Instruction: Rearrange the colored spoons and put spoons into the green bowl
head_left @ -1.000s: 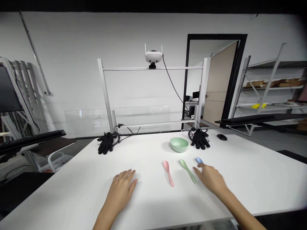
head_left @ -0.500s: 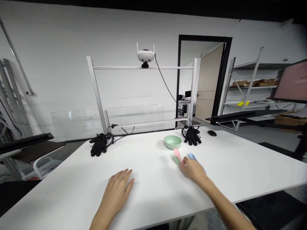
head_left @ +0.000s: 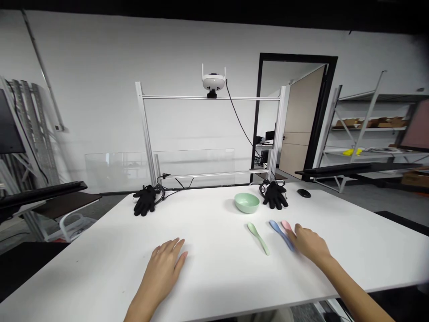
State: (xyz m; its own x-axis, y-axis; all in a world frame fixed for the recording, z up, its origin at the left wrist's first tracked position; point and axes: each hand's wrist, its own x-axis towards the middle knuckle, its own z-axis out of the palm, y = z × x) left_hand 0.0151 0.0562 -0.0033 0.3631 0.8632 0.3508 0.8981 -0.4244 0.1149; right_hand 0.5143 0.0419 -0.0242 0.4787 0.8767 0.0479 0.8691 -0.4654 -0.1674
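Observation:
My right hand (head_left: 306, 243) sits at the right of the white table (head_left: 204, 223), its fingers closed on the handle of a pink plastic spoon (head_left: 286, 225). Only the spoon's bowl shows past my fingertips. Just left of it lies a blue plastic spoon (head_left: 280, 233), its lower end close to my fingers. A green plastic spoon (head_left: 258, 238) lies further left, and a pale green bowl (head_left: 246, 202) stands beyond them. My left hand (head_left: 164, 270) rests flat and open on the table, touching nothing else.
Two black gloves (head_left: 145, 200) (head_left: 275, 195) with cables lie at the far table edge, and a black computer mouse (head_left: 303, 193) sits to the right. Behind them stands an aluminium frame (head_left: 211, 97) carrying a white camera unit (head_left: 213, 81).
The pink spoon has moved from left of the green spoon to right of the blue one, carried by my right hand. My left hand has stayed put.

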